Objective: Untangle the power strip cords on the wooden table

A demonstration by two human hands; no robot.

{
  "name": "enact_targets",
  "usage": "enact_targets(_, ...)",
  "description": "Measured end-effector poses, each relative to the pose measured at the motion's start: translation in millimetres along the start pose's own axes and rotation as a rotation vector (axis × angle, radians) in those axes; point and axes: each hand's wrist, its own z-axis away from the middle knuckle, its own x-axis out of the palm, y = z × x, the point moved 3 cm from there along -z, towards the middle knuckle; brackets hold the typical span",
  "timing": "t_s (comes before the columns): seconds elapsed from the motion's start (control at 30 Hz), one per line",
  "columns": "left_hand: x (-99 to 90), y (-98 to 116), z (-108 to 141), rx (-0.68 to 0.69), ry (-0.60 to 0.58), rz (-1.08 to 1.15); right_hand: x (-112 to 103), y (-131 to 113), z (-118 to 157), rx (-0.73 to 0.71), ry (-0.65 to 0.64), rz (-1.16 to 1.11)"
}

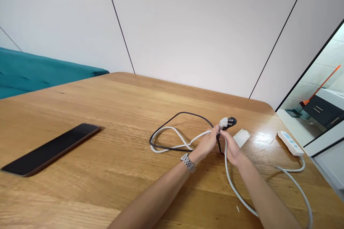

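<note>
My left hand [206, 144], with a silver watch [188, 162] at its wrist, closes around the white cord [200, 136] and the black cord [185, 113], which loop over the table to its left. Against it, my right hand [230, 146] pinches the white cord just below the plugs. A white plug [223, 123] sticks up from between the fingers, its metal prongs toward a black plug [232, 122] beside it. The exact grip of each fingertip is hidden. Past my right hand, a white power strip [242, 137] lies partly covered.
Another white power strip [290, 144] with blue sockets lies by the right edge of the wooden table [129, 114], its cord curving toward me. A flat black panel [53, 149] rests on the left. A teal seat [40, 71] and a white wall [188, 25] stand beyond.
</note>
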Motion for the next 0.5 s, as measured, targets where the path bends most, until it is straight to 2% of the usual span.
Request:
enact_targets(0.1,5.5,0,2,0.014,-0.027,0.024,1,-3,0,-0.061,-0.037,-0.013)
enact_targets(0.23,12.8,2,7,-0.06,0.005,0.051,-2,-4,-3,-0.149,0.106,-0.032)
enact_targets(0.33,15.9,8,9,-0.019,0.045,0.05,-4,-9,-3,-0.22,0.235,-0.037)
enact_targets(0.5,15.1,14,8,0.035,-0.025,-0.006,-5,-16,-2,-0.2,0.278,0.005)
